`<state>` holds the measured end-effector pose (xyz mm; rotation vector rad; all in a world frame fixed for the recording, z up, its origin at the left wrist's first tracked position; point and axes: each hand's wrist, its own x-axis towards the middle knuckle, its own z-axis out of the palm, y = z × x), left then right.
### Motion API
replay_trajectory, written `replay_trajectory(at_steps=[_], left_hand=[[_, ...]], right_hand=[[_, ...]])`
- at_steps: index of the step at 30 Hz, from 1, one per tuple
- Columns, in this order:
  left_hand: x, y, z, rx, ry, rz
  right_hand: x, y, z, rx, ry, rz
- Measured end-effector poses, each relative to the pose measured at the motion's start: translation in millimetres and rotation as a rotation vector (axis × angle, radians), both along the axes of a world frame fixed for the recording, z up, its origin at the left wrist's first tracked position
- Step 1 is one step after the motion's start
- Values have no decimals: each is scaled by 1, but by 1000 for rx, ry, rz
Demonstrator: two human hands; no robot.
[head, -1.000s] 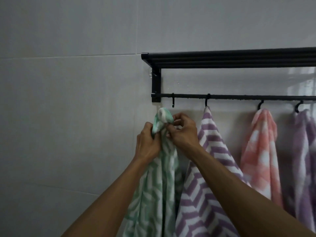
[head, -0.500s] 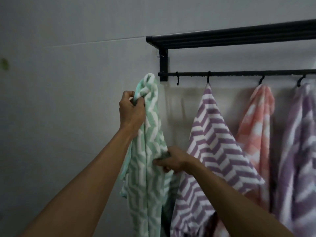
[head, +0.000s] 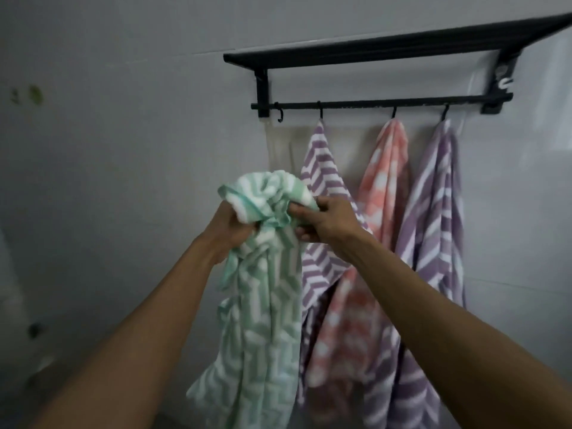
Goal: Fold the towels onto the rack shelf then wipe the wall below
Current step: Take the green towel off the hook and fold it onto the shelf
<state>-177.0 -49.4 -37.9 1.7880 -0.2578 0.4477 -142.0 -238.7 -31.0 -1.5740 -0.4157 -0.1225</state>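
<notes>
A green and white zigzag towel hangs free of the rack, bunched at its top. My left hand grips the bunched top from the left. My right hand pinches the same bunch from the right. A black wall rack with a shelf on top and a hook rail sits above and to the right. On its hooks hang a purple striped towel, a pink towel and another purple towel. The leftmost hook is bare.
Grey tiled wall fills the left side, with small dark green marks at the far left. A paler patch of wall shows under the bare hook. A white clip sits by the rack's right bracket.
The green towel came off the leftmost hook and moved down and away from the rack. My right hand rose from the towel's middle to its bunched top beside my left hand.
</notes>
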Motion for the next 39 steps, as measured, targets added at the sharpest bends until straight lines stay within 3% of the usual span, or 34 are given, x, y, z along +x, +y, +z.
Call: replay_trajectory(at_steps=[2, 6, 9, 13, 16, 20, 24, 27, 29, 33, 35, 37, 39], left_hand=[[-22, -20, -10, -125, -33, -37], [-64, -52, -3, -502, 107, -9], [-72, -62, 13, -398, 76, 61], [-77, -67, 29, -359, 96, 32], [-82, -68, 30, -251, 90, 21], [-77, -37, 19, 206, -73, 404], [-74, 3, 1, 434, 172, 609], [-71, 23, -15, 400, 312, 504], [-64, 30, -23, 246, 337, 382], [-55, 21, -24, 68, 302, 180], [-52, 10, -19, 82, 270, 89], [-51, -4, -12, 111, 237, 57], [-48, -12, -8, 170, 227, 40]], right_hand=[[-24, -28, -11, -153, -21, -43], [-61, -80, -49, -588, -31, -11], [-77, -101, -73, -838, -12, 37], [-97, -110, -92, -592, 16, 145], [-99, -105, -87, -467, -26, 3], [-99, -101, -54, -577, -180, -204], [-106, -100, -25, -373, -74, -342], [-102, -84, -9, -226, -24, -373], [-98, -71, -4, -239, -22, -406], [-93, -51, -5, -569, -70, -458], [-95, -36, -4, -670, -72, -288], [-103, -17, -1, -587, -27, -82], [-103, 1, -1, -463, 20, -68]])
